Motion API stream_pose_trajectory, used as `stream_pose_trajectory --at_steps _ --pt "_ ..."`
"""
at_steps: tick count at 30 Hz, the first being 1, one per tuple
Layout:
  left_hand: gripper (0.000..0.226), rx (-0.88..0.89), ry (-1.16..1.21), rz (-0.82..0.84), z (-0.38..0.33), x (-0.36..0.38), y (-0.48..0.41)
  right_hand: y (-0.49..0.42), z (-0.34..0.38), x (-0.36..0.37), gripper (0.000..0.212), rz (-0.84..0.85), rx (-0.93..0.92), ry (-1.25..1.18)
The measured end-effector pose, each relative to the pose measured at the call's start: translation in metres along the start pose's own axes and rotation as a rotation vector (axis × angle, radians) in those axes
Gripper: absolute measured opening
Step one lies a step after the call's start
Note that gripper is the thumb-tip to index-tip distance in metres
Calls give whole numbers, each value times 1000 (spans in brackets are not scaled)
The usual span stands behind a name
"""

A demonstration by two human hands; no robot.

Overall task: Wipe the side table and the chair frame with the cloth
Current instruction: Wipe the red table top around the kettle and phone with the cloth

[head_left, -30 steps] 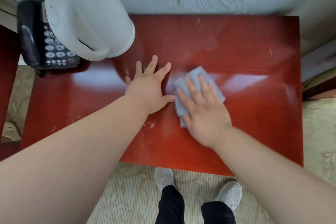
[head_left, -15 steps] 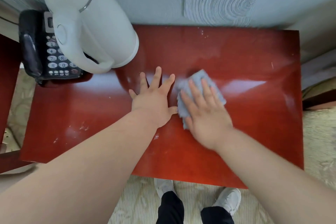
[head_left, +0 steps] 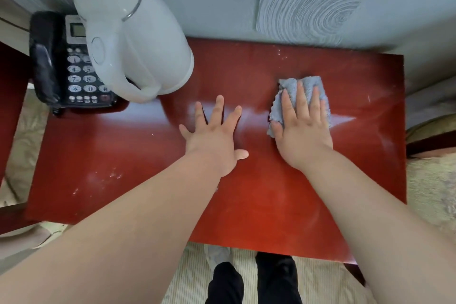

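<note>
We press our right hand flat on the crumpled grey-blue cloth atop the glossy red wooden side table, our left hand splayed beside it. A white plastic kettle and a black push-button telephone stand at the far left.

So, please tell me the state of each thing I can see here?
cloth: bunched, pressed flat under right hand
left hand: open, flat on side table
side table: glossy, white specks near left front
kettle: upright, lid shut
telephone: handset on cradle
</note>
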State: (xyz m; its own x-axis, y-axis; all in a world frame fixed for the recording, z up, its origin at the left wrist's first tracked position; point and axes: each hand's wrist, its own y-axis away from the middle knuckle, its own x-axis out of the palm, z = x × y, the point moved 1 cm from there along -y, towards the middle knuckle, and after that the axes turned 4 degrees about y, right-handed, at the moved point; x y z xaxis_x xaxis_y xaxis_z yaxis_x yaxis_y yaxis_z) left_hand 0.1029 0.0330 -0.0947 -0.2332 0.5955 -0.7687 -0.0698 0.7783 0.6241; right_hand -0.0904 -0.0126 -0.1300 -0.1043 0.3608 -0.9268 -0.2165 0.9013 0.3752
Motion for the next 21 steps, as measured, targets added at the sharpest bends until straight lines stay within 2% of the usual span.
stream_pose_trajectory --at_steps 4,8,10,12,16,21 --pt "100 1 -19 -21 1 -1 1 67 16 27 69 -72 -351 9" --pt "103 -15 10 -25 -1 -4 2 88 -12 37 72 -39 -496 -13" --pt "106 -28 9 -15 -1 -8 1 67 -35 30 75 -35 -456 18" --pt "108 -20 -34 -31 -2 -15 -3 35 -56 16 78 -28 -321 27" --pt "107 44 -80 -229 -2 -46 -30 -31 -73 -10 79 -19 -159 22" --pt "115 22 -67 -134 6 -79 -74 -88 -53 -30 78 -21 31 6"
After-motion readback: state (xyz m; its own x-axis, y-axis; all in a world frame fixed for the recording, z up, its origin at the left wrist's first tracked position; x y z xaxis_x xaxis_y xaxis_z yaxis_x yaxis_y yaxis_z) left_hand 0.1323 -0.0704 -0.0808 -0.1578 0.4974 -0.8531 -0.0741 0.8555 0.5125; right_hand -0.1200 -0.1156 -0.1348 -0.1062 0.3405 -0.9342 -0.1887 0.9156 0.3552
